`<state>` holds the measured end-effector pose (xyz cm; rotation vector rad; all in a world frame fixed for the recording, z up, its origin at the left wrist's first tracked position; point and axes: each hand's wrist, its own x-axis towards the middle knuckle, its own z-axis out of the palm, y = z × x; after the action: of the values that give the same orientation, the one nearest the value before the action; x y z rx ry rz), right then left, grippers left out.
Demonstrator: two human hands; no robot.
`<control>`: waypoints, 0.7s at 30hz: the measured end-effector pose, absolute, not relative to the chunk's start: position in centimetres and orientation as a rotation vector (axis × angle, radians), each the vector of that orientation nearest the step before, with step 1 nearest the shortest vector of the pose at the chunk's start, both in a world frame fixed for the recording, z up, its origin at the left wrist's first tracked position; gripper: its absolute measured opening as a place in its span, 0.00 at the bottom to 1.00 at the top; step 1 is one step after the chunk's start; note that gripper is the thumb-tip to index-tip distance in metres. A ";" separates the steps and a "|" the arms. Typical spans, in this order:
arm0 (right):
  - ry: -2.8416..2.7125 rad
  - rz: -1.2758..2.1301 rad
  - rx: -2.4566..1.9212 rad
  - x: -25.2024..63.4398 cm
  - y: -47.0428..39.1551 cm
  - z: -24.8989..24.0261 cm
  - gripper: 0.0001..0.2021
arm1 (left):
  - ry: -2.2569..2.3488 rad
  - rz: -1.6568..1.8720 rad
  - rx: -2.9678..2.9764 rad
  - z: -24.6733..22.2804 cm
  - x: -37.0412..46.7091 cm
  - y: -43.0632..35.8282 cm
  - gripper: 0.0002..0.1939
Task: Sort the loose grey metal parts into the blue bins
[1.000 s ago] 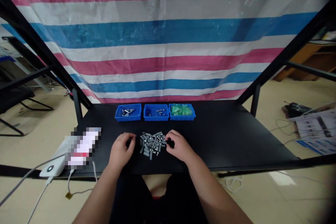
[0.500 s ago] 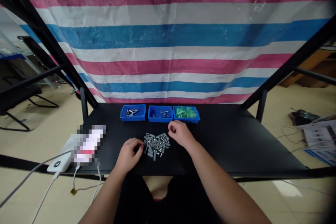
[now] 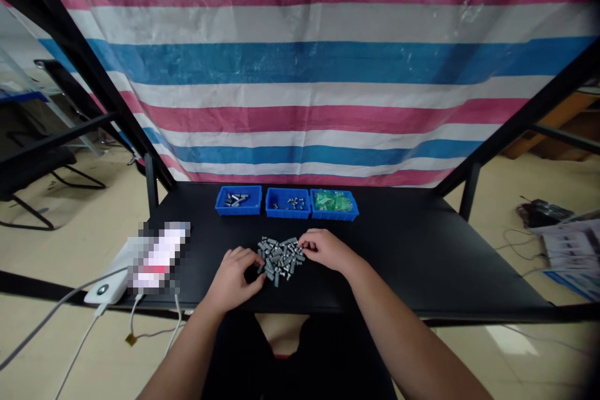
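Note:
A pile of small grey and silver metal parts (image 3: 280, 257) lies on the black table (image 3: 403, 250). My left hand (image 3: 238, 278) is at the pile's left edge, thumb and fingers apart, with nothing visible between them. At the pile's upper right, my right hand (image 3: 325, 247) has its fingertips pinched together by the parts; whatever they hold is too small to make out. Behind the pile stand three blue bins: the left bin (image 3: 238, 209) with longer metal pieces, the middle bin (image 3: 287, 213) with small screws, and the right bin (image 3: 344, 215) with green packets.
A blurred-out phone (image 3: 162, 256) and a white power bank (image 3: 105, 287) with cables lie at the table's left. A striped sheet (image 3: 300, 62) hangs behind the table between black frame posts. A black chair (image 3: 42, 162) stands on the floor at the left.
My right hand has moved down from near the bins to the pile's upper right. The thumb and fingers of my left hand have spread wider beside the pile.

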<state>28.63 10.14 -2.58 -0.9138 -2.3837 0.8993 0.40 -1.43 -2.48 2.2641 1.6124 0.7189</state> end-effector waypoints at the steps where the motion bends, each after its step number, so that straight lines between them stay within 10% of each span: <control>1: -2.401 0.918 -0.914 28.5 10.4 -2.6 0.09 | 1.608 0.712 2.265 -2.5 0.4 -1.4 0.08; 21: -2.441 0.983 -1.255 27.0 9.9 -0.9 0.02 | 1.683 0.790 2.230 -3.7 0.4 -1.4 0.07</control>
<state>27.02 9.91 -0.92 -1.2552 -2.4406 0.9830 0.36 -1.35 -3.70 2.2300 1.6831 0.7904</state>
